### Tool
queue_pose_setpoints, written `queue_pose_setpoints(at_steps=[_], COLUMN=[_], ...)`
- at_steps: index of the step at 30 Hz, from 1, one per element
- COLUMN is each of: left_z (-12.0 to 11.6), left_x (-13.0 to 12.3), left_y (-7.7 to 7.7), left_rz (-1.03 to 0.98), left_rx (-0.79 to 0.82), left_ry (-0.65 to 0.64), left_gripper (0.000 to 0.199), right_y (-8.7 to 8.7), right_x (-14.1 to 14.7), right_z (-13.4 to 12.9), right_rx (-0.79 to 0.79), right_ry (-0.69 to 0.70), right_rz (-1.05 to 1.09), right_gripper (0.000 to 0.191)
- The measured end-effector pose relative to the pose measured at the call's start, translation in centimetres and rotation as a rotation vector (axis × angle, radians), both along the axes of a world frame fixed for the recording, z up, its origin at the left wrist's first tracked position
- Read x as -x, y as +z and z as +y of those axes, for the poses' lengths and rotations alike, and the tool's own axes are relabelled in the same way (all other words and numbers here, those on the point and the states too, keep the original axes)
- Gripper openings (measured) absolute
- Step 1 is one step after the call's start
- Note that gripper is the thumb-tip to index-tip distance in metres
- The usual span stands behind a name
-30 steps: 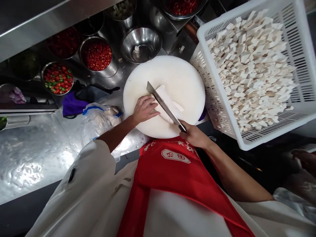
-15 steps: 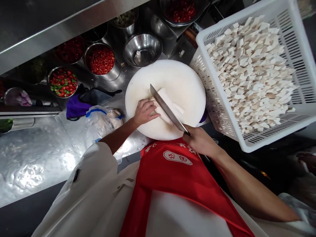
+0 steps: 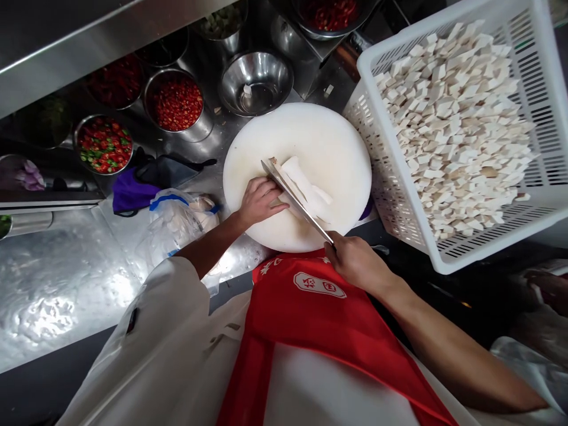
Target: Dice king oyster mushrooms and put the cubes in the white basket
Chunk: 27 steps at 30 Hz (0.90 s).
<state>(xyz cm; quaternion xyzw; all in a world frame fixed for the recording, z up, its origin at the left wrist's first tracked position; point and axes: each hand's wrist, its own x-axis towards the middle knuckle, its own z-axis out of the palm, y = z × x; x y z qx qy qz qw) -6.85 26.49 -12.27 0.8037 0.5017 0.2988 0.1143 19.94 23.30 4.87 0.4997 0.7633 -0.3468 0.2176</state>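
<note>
On a round white cutting board [image 3: 248,136] lie long pale slices of king oyster mushroom [image 3: 307,184]. My left hand [image 3: 261,201] presses down beside them, fingers bent and close together, holding the uncut part of the mushroom, which is mostly hidden under the fingers and the blade. A cleaver [image 3: 298,203] runs diagonally across the board, its blade against my left fingertips and between the hand and the slices. My right hand [image 3: 360,263] is wrapped round its handle at the board's near edge.
Right of the board stands a white plastic basket [image 3: 399,177] heaped with pale chunks. Behind are an empty-looking steel bowl [image 3: 266,100] and containers of chopped red chillies [image 3: 175,103] and mixed peppers [image 3: 106,145]. A plastic bag [image 3: 166,222] and a purple cloth item [image 3: 131,192] lie left.
The cleaver has shifted left toward my left hand, cutting down along the mushroom. Another slice now leans to the right of the blade. My left hand stays about where it was.
</note>
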Motion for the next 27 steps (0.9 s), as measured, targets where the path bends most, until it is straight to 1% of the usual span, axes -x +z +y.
queue_pose_setpoints(at_steps=[3, 5, 7, 10, 15, 18, 21, 25, 27], left_z=[0.1, 0.1, 0.1, 0.0, 0.0, 0.1, 0.0, -0.5, -0.6], left_x=[0.0, 0.0, 0.0, 0.0, 0.0, 0.1, 0.2, 0.4, 0.6], left_y=[0.1, 0.2, 0.5, 0.8, 0.9, 1.1, 1.3, 1.5, 1.8], left_rz=[-0.037, -0.041, -0.018, 0.007, 0.037, 0.05, 0.075, 0.126, 0.175], left_rx=[0.014, 0.02, 0.042, 0.075, 0.098, 0.104, 0.089, 0.06, 0.067], left_ry=[-0.015, -0.02, -0.013, -0.008, -0.027, -0.017, -0.007, -0.009, -0.028], left_gripper=[0.047, 0.048, 0.048, 0.046, 0.046, 0.047, 0.047, 0.05, 0.053], right_y=[-1.0, -1.8, -2.6, -3.3, -3.5, -3.4, -3.7, -4.3, -3.9], right_x=[1.4, 2.4, 3.1, 3.2, 3.2, 3.5, 3.6, 3.8, 3.8], right_z=[1.3, 1.8, 1.9, 1.2, 0.5, 0.8, 1.1, 1.2, 1.4], right_rx=[0.033, 0.042, 0.031, 0.02, 0.021, 0.016, 0.006, -0.031, -0.057], right_ry=[0.01, -0.008, -0.034, -0.04, -0.098, -0.086, -0.077, -0.111, -0.129], right_rz=[-0.032, -0.042, -0.058, -0.048, -0.043, -0.014, 0.051, 0.103, 0.148], right_gripper=[0.03, 0.027, 0.027, 0.027, 0.03, 0.03, 0.03, 0.041, 0.044])
